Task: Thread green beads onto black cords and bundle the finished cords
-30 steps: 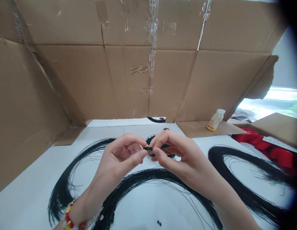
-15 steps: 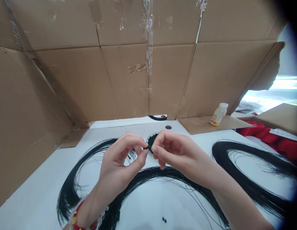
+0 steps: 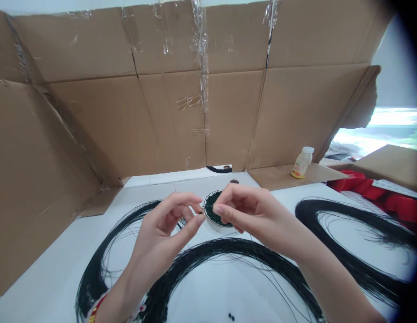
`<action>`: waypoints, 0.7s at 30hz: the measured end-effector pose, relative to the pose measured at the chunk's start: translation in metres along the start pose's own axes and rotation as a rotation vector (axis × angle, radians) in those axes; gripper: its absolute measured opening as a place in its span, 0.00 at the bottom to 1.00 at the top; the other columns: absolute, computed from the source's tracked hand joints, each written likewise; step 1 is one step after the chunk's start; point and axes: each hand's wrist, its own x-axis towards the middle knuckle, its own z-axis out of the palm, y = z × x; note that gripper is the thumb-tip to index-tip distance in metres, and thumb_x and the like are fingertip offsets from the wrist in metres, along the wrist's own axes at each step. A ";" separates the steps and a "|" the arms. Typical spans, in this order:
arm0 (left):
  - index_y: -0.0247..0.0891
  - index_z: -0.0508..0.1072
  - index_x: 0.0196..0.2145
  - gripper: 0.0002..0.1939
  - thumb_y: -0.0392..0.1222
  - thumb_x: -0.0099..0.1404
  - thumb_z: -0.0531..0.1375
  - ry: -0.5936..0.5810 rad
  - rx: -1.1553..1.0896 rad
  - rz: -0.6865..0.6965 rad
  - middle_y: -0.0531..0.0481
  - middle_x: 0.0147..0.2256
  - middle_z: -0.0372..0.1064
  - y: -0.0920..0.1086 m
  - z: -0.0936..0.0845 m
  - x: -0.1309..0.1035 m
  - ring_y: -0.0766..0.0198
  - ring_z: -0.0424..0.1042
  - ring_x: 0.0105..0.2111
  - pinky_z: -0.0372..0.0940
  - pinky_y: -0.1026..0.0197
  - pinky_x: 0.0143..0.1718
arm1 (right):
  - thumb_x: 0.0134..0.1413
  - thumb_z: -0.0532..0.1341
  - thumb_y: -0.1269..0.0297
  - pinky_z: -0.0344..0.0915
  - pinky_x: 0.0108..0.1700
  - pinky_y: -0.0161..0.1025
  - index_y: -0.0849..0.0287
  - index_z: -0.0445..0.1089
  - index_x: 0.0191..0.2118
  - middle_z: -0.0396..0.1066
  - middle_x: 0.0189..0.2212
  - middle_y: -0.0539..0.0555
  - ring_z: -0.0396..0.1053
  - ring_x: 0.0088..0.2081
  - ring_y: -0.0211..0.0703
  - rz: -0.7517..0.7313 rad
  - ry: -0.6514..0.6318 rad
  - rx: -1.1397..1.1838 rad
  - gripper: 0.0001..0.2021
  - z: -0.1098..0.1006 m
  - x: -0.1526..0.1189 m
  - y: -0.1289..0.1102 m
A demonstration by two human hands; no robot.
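left hand (image 3: 173, 220): a small dark piece (image 3: 200, 213) is held between narrowed fingers, just beside the bowl (image 3: 208, 220).
right hand (image 3: 250, 213): thumb and forefinger are drawn together in front of the bowl; whether anything is gripped cannot be told.
dark green bits (image 3: 211, 210): contained in the bowl, they are partly hidden by the right hand.
black strands (image 3: 228, 245): a curved bundle is laid on the surface (image 3: 208, 287) below the hands.
loose dark pieces (image 3: 231, 316): two are seen on the surface, near the person.
bottle (image 3: 301, 163): stood upright on a cardboard flap (image 3: 272, 178).
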 end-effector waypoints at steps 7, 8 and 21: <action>0.44 0.79 0.34 0.03 0.38 0.67 0.66 -0.022 0.025 0.050 0.53 0.31 0.71 -0.004 -0.001 0.002 0.67 0.66 0.28 0.64 0.65 0.29 | 0.67 0.62 0.60 0.58 0.29 0.34 0.55 0.71 0.33 0.67 0.28 0.46 0.59 0.29 0.34 -0.073 0.056 -0.189 0.09 0.002 -0.006 -0.001; 0.44 0.78 0.34 0.03 0.38 0.68 0.66 -0.039 0.029 0.057 0.53 0.32 0.72 -0.005 -0.001 0.002 0.67 0.67 0.28 0.63 0.65 0.29 | 0.67 0.62 0.60 0.57 0.29 0.34 0.55 0.71 0.33 0.66 0.28 0.45 0.59 0.28 0.34 -0.071 0.056 -0.208 0.09 0.003 -0.007 -0.001; 0.44 0.76 0.32 0.05 0.40 0.69 0.64 -0.094 -0.013 0.055 0.53 0.30 0.69 -0.004 -0.001 -0.001 0.65 0.67 0.29 0.63 0.65 0.30 | 0.63 0.62 0.68 0.52 0.28 0.34 0.54 0.65 0.36 0.56 0.27 0.44 0.52 0.28 0.35 -0.089 0.056 -0.183 0.05 0.013 -0.009 -0.001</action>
